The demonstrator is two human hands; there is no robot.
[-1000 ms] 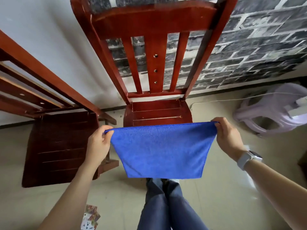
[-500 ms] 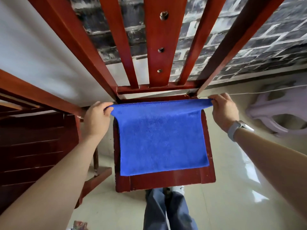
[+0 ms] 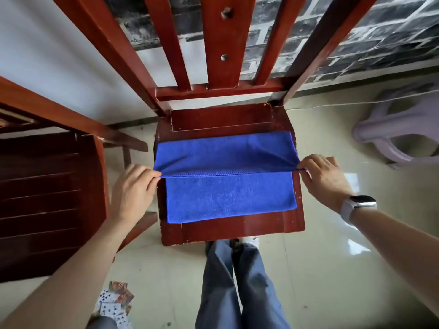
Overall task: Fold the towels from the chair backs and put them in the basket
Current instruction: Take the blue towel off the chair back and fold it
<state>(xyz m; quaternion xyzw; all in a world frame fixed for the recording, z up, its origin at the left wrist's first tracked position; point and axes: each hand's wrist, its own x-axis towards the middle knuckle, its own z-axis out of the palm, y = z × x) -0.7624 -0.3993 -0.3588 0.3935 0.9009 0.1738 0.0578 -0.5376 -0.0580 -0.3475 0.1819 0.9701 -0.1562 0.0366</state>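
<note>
A blue towel [image 3: 228,193] lies on the seat of the red wooden chair [image 3: 232,231] in front of me. Its far part is doubled back over the near part, and the hemmed edge runs straight across the middle between my hands. My left hand [image 3: 133,191] pinches the left corner of that edge just past the seat's left side. My right hand [image 3: 323,176], a watch on its wrist, pinches the right corner at the seat's right side. No basket is in sight.
A second dark red chair [image 3: 47,198] stands close on the left. A pale plastic stool [image 3: 401,131] lies on the floor at the right. Playing cards [image 3: 116,302] are scattered on the tiles near my legs. The chair back [image 3: 218,43] rises just beyond the seat.
My hands have drawn the towel's top edge from the back of the seat toward me, folding the far part over the near part. The camera has tilted further down.
</note>
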